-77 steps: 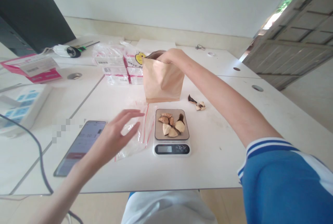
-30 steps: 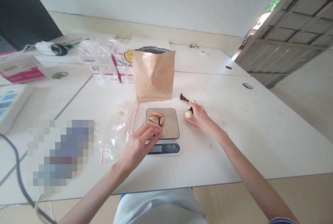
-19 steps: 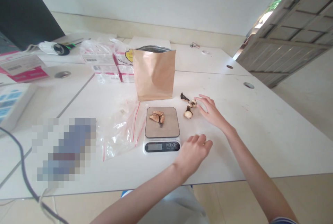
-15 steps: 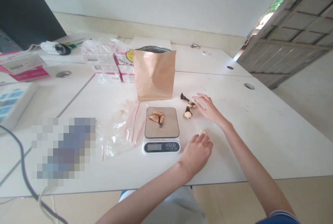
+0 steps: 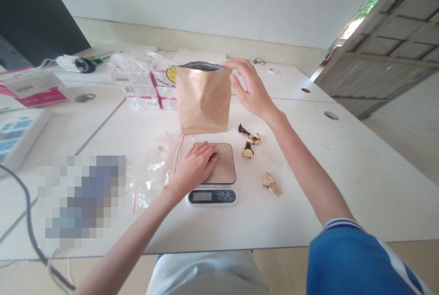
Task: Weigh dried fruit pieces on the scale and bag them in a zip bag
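I see the paper bag (image 5: 204,103) upright behind the scale (image 5: 224,167), mouth open upward, long axis vertical. The right hand (image 5: 233,71), thumb and fingers apart, is at its right rim; contact I can't tell. The left hand (image 5: 196,169) covers the scale's left part, grip hidden. Tabletop (image 5: 329,185) stretches rightward past pale pieces (image 5: 266,179).

Loaded white table (image 5: 363,171)
A brown bag (image 5: 204,103) stands behind a scale (image 5: 222,174); clear plastic bags (image 5: 152,171) lie left, pale-and-dark pieces (image 5: 247,152) right.
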A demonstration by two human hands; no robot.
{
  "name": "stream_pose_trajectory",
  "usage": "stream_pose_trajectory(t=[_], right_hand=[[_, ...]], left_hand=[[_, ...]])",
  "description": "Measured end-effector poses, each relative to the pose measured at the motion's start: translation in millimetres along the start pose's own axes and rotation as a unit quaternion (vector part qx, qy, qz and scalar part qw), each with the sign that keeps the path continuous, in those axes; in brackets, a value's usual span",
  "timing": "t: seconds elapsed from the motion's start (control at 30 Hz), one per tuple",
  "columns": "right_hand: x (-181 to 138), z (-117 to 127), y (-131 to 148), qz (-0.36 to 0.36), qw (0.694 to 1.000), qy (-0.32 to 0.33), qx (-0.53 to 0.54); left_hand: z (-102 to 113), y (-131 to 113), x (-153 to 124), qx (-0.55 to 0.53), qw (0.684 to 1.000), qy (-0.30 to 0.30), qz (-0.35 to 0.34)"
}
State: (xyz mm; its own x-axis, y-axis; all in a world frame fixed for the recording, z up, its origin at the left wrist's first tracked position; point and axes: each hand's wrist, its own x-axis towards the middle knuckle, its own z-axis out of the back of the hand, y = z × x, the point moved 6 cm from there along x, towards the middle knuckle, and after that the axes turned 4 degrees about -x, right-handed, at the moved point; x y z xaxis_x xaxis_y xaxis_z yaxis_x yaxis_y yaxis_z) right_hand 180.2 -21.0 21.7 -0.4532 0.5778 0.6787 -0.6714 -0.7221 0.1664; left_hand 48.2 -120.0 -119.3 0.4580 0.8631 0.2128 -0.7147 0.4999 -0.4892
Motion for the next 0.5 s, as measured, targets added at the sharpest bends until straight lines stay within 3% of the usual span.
stream_pose_trajectory(t=[0.07,0.13,0.23,0.33,0.4,0.5], right_hand=[[27,-22,3,0.027,0.999,0.031,-0.015],[43,-46,0,0.027,0.996,0.075,-0.038],[46,-63,0,0.009,0.992,0.1,-0.074],[37,-48,19,-0.022,0.987,0.123,-0.097],[29,-32,37,-0.049,0.976,0.187,-0.098],[21,-15,53,-0.086,0.945,0.3,-0.094]], left_hand=[[8,-7,2,-0.007,1.0,0.012,-0.011],[31,-13,4,-0.023,0.999,-0.031,-0.025],[89,-13,7,-0.033,0.975,-0.215,-0.051],[138,-3,18,0.008,0.929,-0.367,-0.036],[152,7,34,0.016,0.927,-0.374,-0.022],[148,18,57,-0.022,0.951,-0.309,0.0]])
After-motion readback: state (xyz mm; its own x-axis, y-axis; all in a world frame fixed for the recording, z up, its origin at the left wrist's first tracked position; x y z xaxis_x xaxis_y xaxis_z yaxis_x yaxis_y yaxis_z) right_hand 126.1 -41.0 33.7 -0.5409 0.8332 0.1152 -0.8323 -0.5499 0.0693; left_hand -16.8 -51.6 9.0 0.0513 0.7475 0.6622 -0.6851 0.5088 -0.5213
